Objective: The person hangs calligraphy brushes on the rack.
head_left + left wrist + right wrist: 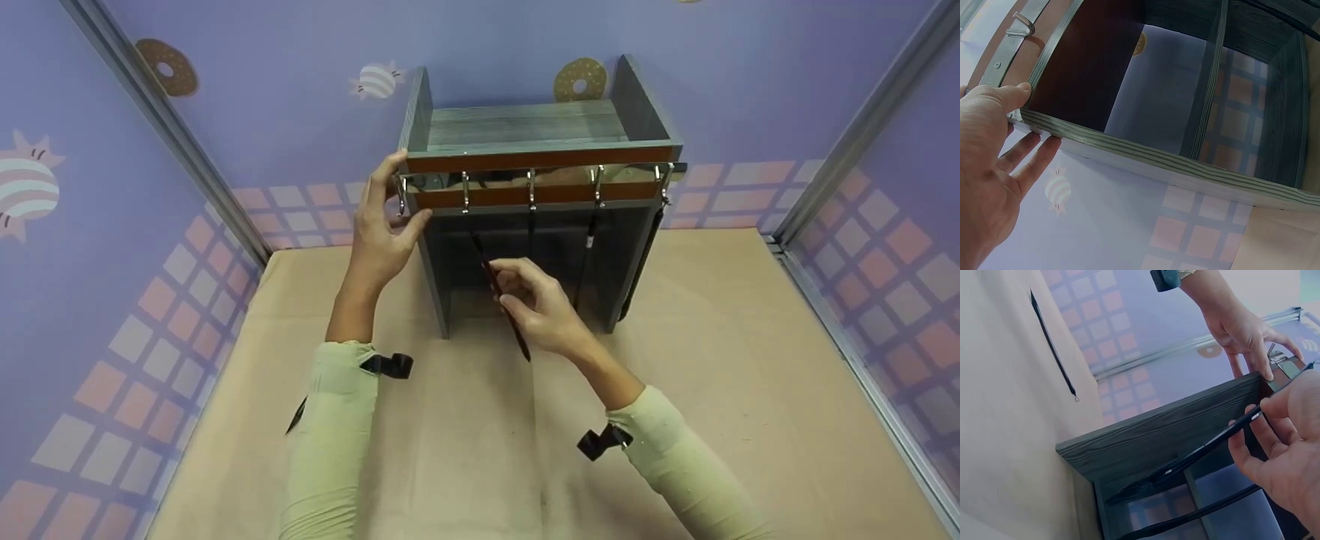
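Tan table (712,360) bears grey shelf (525,135); purple, seemingly papered walls (285,97).

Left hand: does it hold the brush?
No, the left hand rests on the rack corner; the right hand pinches the brush.
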